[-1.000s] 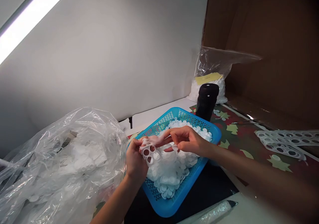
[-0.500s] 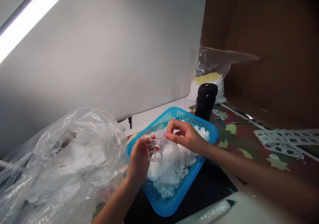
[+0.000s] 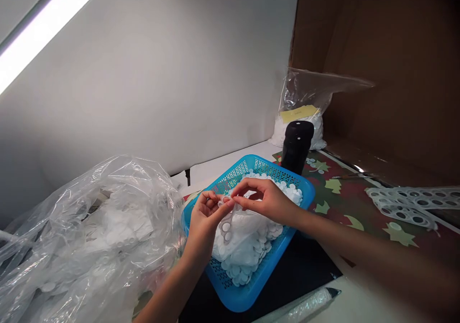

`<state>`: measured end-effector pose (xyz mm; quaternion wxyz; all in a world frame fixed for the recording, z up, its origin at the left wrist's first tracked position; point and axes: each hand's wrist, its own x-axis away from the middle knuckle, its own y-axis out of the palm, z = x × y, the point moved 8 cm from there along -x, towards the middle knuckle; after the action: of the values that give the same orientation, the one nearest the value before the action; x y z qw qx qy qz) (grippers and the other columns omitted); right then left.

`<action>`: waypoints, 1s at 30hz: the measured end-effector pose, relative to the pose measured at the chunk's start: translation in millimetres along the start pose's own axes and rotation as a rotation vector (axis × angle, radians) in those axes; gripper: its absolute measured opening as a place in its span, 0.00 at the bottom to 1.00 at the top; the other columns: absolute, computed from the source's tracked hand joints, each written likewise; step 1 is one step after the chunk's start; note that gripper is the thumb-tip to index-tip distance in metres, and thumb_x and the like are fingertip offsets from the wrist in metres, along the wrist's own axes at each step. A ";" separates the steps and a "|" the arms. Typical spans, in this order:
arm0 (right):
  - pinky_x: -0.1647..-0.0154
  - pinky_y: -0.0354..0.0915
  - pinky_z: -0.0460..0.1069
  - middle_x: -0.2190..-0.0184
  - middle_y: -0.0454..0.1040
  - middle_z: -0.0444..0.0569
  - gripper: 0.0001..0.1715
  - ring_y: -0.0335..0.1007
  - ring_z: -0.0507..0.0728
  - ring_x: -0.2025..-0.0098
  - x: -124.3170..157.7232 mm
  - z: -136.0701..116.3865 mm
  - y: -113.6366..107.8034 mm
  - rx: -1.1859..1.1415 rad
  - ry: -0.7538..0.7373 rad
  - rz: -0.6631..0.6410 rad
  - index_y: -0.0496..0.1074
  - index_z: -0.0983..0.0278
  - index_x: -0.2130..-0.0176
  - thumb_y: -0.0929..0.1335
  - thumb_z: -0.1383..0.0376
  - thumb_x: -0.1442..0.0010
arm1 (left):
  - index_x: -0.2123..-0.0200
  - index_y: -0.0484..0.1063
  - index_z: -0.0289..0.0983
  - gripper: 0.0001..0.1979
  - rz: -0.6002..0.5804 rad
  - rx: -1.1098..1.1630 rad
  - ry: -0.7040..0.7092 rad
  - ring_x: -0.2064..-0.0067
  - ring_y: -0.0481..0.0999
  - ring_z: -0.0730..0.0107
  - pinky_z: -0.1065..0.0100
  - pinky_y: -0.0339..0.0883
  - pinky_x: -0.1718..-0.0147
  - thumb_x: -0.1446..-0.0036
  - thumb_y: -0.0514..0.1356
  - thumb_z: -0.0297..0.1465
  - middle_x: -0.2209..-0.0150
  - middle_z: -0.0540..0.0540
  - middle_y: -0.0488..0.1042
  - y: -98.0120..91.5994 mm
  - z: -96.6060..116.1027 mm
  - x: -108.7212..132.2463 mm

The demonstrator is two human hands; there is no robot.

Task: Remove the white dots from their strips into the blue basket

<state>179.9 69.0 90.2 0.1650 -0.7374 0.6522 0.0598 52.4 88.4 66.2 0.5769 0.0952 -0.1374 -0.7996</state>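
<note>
Above the blue basket (image 3: 235, 300), the left hand (image 3: 204, 222) and right hand (image 3: 266, 201) seem to pinch a thin punched plastic strip (image 3: 225, 228) between their fingertips, though fingers hide the grip, and a slack pinch could drop it among the white discs (image 3: 244, 260).

The left hand (image 3: 204, 222) hides part of the holey white strip (image 3: 225, 232). The writing on the yellow label (image 3: 299, 113) is too small to read.
</note>
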 end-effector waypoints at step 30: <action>0.67 0.69 0.47 0.69 0.73 0.46 0.12 0.72 0.53 0.66 1.5 10.8 12.1 -0.094 0.090 -0.117 0.72 0.66 0.67 0.72 0.61 0.50 | 0.72 0.62 0.37 0.08 -0.029 -0.238 0.091 0.71 0.62 0.77 0.77 0.57 0.73 0.53 0.58 0.22 0.73 0.54 0.63 2.9 7.8 2.5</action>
<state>169.6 69.8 77.6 0.1041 -0.7831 0.6112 0.0474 51.7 86.0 74.6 0.5783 0.0642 -0.0137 -0.8132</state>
